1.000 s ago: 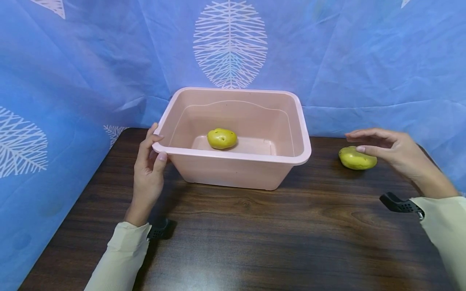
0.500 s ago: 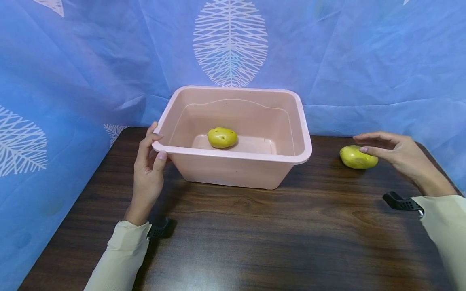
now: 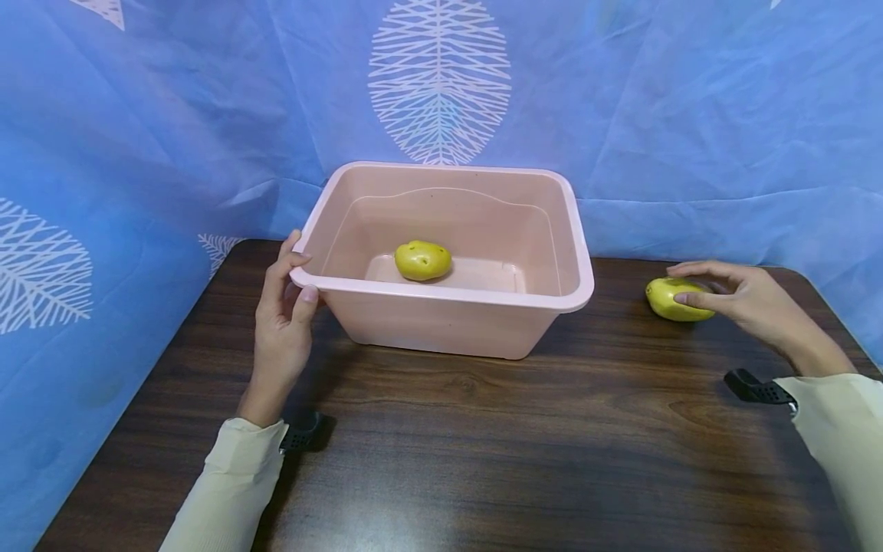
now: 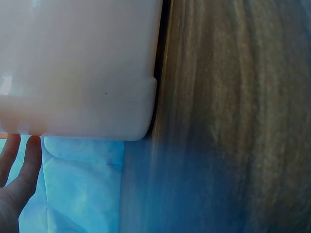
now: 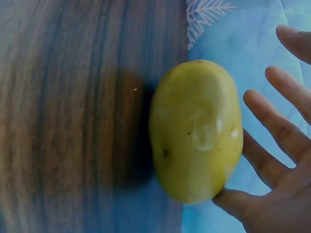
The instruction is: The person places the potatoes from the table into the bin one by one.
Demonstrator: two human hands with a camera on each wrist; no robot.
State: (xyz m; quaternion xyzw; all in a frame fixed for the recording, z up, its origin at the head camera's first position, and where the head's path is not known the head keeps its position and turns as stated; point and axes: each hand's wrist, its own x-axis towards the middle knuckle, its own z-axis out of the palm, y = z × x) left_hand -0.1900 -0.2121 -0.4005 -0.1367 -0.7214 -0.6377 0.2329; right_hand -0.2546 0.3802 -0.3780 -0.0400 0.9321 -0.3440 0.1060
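In the head view, my left hand [image 3: 283,318] holds the near left corner of the pink plastic tub [image 3: 441,322], thumb at the front and fingers at the side. Two of its fingertips [image 4: 33,143] meet the tub wall in the left wrist view. One yellow potato [image 3: 423,261] lies inside the tub on its floor. Another potato [image 3: 667,300] rests on the table to the right. My right hand [image 3: 748,303] is over that potato, thumb against its near side; the right wrist view shows the other fingers [image 5: 282,126] spread and fairly straight, the index tip hidden behind it.
The dark wooden table [image 3: 469,445] extends in front of the tub and between both arms. A blue cloth [image 3: 724,138] with white leaf prints hangs close behind the tub and along the left side.
My right hand has shifted slightly and come down onto the potato on the table, its thumb now lower against the near side. My left hand and the tub keep their places.
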